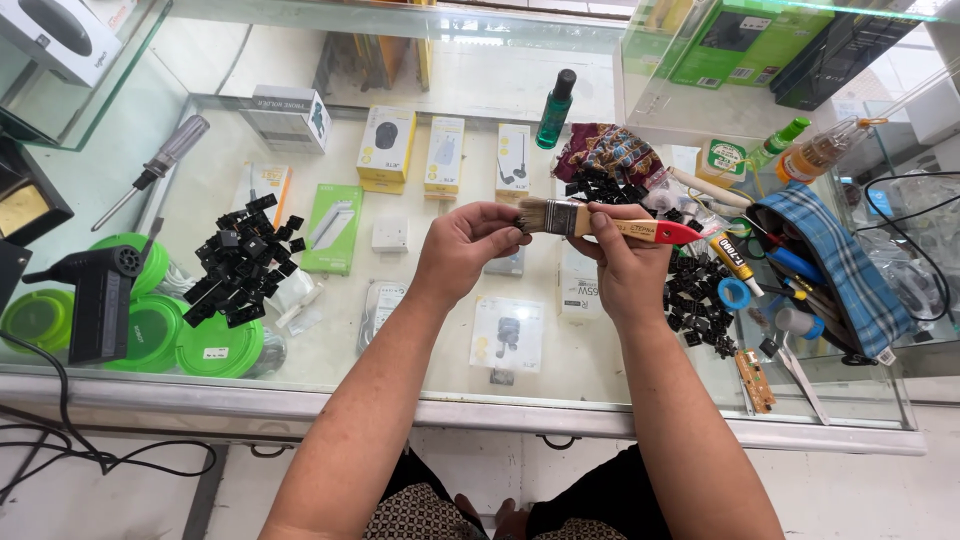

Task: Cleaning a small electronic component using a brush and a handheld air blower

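I hold the brush [600, 222] level above the glass counter [420, 340], my right hand [625, 262] closed around its red handle near the metal band. My left hand [470, 245] is curled at the bristle end, fingertips [518, 222] pinched on something small and dark that I cannot make out against the bristles. To do this well, I judge the right grip should stay close to the band so the bristles don't wobble, and the left fingers should keep the small piece pinched lightly over the counter, not over the edge. A pile of black keycaps [240, 265] lies well to the left, another pile [700, 290] sits just beyond my right hand, beside the plaid pouch [840, 270].
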